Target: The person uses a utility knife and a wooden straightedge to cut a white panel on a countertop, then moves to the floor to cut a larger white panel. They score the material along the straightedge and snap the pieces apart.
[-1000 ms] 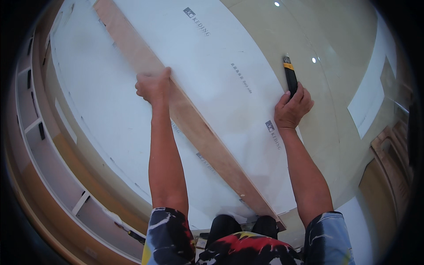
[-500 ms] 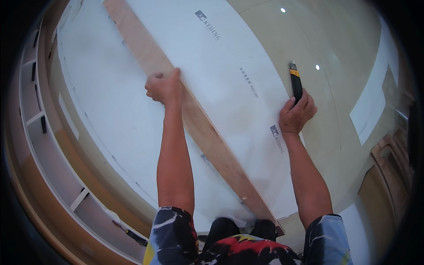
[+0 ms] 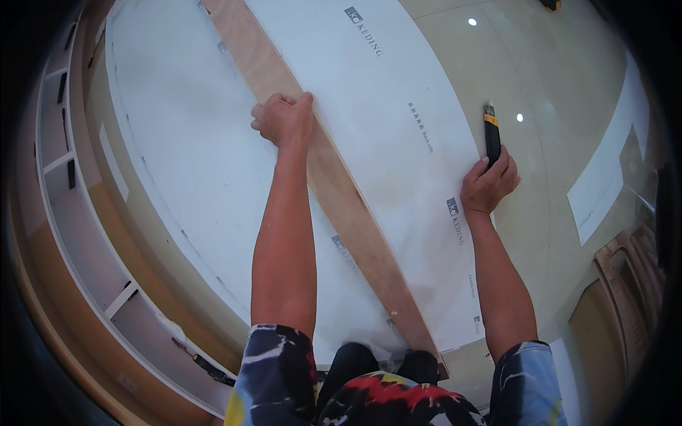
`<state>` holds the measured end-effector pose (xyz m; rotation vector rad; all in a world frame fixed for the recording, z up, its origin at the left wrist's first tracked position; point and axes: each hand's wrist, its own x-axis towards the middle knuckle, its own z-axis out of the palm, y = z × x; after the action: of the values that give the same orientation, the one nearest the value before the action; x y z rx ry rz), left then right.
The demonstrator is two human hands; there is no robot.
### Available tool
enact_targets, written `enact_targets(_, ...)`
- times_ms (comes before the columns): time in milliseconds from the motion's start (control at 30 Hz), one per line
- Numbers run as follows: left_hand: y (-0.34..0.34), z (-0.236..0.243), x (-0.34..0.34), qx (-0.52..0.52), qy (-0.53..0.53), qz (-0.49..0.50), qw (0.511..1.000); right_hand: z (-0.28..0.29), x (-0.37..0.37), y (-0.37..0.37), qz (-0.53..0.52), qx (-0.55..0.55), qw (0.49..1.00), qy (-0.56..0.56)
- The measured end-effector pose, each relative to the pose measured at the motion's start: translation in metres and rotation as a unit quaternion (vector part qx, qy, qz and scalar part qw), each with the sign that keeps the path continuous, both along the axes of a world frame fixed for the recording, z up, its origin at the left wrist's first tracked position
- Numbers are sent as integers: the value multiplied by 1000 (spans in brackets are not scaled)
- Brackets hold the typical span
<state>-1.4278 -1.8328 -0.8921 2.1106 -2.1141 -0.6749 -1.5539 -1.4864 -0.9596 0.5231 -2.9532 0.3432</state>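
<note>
Glossy beige tiles border a broad white sheet bearing a long reddish-brown wooden board, running from eleven to five o'clock. At eleven, the left hand clasps the board; at two, the right hand grips a black-and-yellow utility knife.

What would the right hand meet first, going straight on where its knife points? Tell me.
Nothing obvious: ahead of the right hand and its utility knife, the way looks free over glossy floor to the picture's top edge. Its height above the floor is unclear.
</note>
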Motion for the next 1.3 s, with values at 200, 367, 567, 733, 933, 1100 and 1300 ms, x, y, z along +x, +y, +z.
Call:
enact_targets(200,-1,0,4,-3,-14,-21,1000,0,3,-4,-3,2,1000,13)
enact_targets(367,1,-6,5,-16,-46,-51,997,4,1,-2,4,-14,1000,22)
enact_targets(567,3,-45,15,-98,-169,-115,974,-19,-7,0,42,-68,995,52)
enact_targets(733,2,-74,50,-165,-14,-160,973,-6,0,-11,-18,-3,1000,2)
enact_targets(933,35,-70,63,-218,-23,-228,949,-14,-4,-2,-2,-73,995,63)
enact_targets(1100,36,-71,64,-209,-56,-224,950,-13,-1,2,-2,-65,996,53)
enact_targets(1300,-13,-99,86,-199,-129,-272,933,-13,-1,-5,-20,-74,996,48)
